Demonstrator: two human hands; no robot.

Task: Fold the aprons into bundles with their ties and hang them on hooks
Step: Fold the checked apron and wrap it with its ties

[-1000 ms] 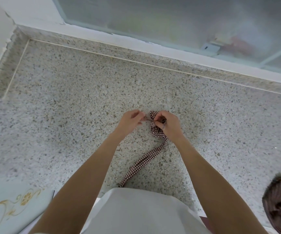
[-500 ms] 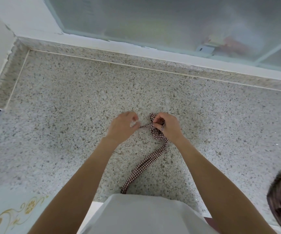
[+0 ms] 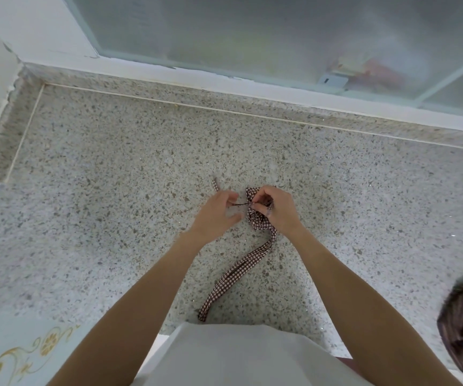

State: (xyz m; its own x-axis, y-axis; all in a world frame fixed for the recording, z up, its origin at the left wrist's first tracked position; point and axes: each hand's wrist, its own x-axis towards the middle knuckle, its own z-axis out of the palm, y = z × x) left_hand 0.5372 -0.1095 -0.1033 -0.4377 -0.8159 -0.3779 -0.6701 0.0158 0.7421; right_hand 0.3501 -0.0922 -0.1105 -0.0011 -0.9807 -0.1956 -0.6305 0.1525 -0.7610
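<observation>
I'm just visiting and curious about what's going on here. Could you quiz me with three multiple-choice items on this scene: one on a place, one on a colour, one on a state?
1. Where does the checked strap lie?
A. on the speckled counter
B. on a hook
C. inside a drawer

2. What colours is the strap?
A. blue and yellow
B. brown and white
C. plain green

3. What is the right hand doing?
A. lying flat and open
B. hanging idle
C. pinching the bunched checked cloth

Answers: 1 A, it trails across the stone. 2 B, its check shows those colours. 3 C, its fingers curl round the bunch.
</observation>
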